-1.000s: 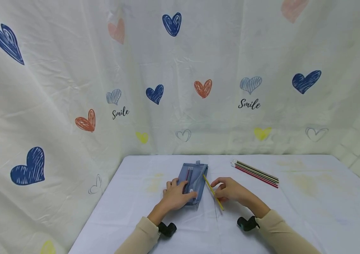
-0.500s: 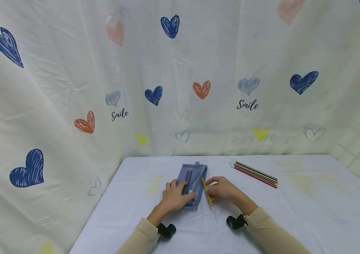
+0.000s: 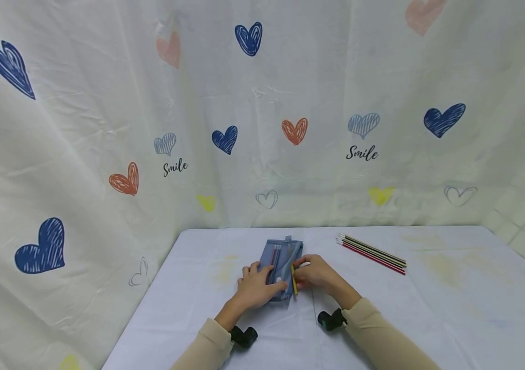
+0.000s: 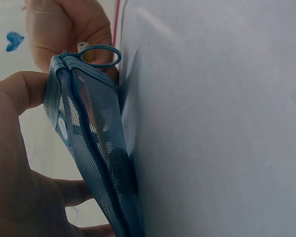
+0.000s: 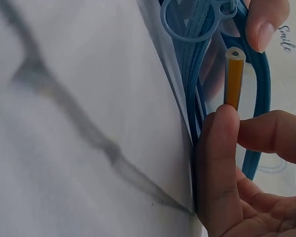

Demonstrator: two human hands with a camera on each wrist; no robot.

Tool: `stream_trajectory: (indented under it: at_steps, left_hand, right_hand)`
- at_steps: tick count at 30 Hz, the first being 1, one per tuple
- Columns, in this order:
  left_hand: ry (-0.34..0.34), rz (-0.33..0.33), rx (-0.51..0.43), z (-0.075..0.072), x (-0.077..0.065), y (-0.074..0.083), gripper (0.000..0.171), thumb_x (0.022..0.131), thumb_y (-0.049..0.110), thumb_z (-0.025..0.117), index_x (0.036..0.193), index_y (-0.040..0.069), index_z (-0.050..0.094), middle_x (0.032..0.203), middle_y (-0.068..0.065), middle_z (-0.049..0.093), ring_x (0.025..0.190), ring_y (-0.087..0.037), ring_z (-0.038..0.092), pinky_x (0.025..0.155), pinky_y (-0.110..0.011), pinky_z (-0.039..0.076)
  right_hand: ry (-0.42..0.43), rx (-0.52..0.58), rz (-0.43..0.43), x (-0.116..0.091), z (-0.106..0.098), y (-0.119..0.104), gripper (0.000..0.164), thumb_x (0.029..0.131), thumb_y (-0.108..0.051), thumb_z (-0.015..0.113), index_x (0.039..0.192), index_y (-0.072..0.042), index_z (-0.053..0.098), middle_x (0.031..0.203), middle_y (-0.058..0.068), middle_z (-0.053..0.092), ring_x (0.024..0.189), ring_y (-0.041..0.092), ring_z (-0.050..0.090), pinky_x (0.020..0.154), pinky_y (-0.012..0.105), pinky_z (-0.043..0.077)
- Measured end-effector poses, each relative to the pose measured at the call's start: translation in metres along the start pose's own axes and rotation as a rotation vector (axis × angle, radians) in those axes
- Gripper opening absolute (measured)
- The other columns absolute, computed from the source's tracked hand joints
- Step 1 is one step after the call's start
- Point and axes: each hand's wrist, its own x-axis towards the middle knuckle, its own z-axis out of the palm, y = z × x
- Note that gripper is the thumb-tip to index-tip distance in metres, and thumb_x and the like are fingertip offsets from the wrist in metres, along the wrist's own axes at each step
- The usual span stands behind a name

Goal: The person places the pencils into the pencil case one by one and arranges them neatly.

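A blue mesh pencil case (image 3: 283, 257) lies on the table, its zip side toward the right; several pencils show through its top. My left hand (image 3: 255, 285) rests on it with fingers spread, the thumb pressing near the zipped edge, as the left wrist view also shows. My right hand (image 3: 315, 272) pinches a yellow pencil (image 5: 233, 79) between thumb and fingers. In the right wrist view the case's zip (image 5: 259, 94) is undone, and the pencil's flat end stands at the gap between the two zip edges. The far part of the pencil is hidden.
A row of several dark-striped and red pencils (image 3: 373, 253) lies on the white-covered table (image 3: 452, 308), to the right of the case. Behind the table hangs a white curtain (image 3: 327, 67) printed with hearts. A ring-shaped zip pull (image 4: 102, 56) hangs at the case's near end.
My right hand has moved left with the yellow pencil, bringing it from beside the case up against its zipped side; the pencil has turned more in line with the case. The left hand stays put.
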Motion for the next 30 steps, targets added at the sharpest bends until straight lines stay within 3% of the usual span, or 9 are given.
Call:
stream_trajectory:
  at_steps: [16, 30]
  left_hand:
    - [-0.005, 0.007, -0.004, -0.0001, -0.001, -0.0011, 0.078, 0.088, 0.067, 0.059, 0.146, 0.014, 0.056, 0.157, -0.024, 0.036, 0.136, -0.042, 0.035, 0.098, -0.065, 0.034]
    - [0.013, 0.001, 0.004, 0.0018, 0.0004, -0.0018, 0.079, 0.087, 0.069, 0.06, 0.145, 0.015, 0.056, 0.156, -0.023, 0.038, 0.132, -0.039, 0.036, 0.095, -0.062, 0.035]
  right_hand:
    - [-0.06, 0.168, -0.046, 0.0053, 0.0086, 0.0006, 0.034, 0.087, 0.005, 0.069, 0.119, 0.008, 0.058, 0.078, 0.012, 0.072, 0.064, 0.011, 0.069, 0.061, 0.024, 0.057]
    - [-0.153, 0.14, -0.1, 0.0029, 0.0044, -0.0021, 0.032, 0.088, -0.002, 0.072, 0.116, 0.009, 0.061, 0.081, 0.009, 0.074, 0.07, 0.012, 0.07, 0.069, 0.027, 0.059]
